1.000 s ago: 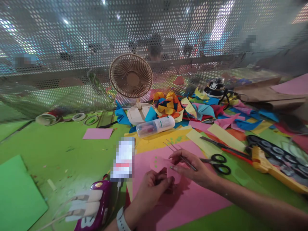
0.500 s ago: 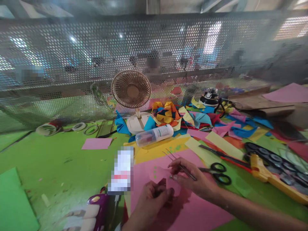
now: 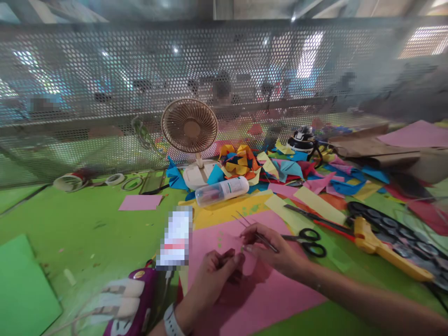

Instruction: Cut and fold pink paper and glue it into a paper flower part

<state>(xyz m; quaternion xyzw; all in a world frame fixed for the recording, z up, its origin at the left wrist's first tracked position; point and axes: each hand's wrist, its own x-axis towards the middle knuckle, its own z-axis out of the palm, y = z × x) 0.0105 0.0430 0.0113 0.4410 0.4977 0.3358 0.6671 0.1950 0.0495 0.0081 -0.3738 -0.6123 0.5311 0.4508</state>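
In the head view both hands worked low in the middle, over a large pink sheet point(image 3: 273, 294) spread on the green table point(image 3: 87, 233). The right hand point(image 3: 276, 252) was closed around a pair of metal tweezers point(image 3: 252, 230), thumb and fingers pinching the shaft near its middle. The tool's long axis ran from the palm up and to the left, and its two tips stood slightly apart and free of everything, pointing toward the clear bottle point(image 3: 222, 190) lying on its side. The left hand point(image 3: 217, 270), with a pale wristband point(image 3: 172, 322) on its wrist, was curled shut, fingertips pinched on what looked like the lower edge of a small pink cut-out point(image 3: 226, 242) marked with green dots, though the exact grip was hard to make out against the sheet beneath. The cut-out lay just left of the right fingertips, nearly touching them and below the tweezer tips rather than between them, so the left hand was the nearer one. Black-handled scissors point(image 3: 308, 240) lay just beyond the right wrist, a yellow glue gun point(image 3: 381, 245) further right. A small fan point(image 3: 189, 127) stood behind the bottle beside a heap of coloured paper scraps point(image 3: 280, 170), with a perforated metal screen point(image 3: 105, 93) behind it all.
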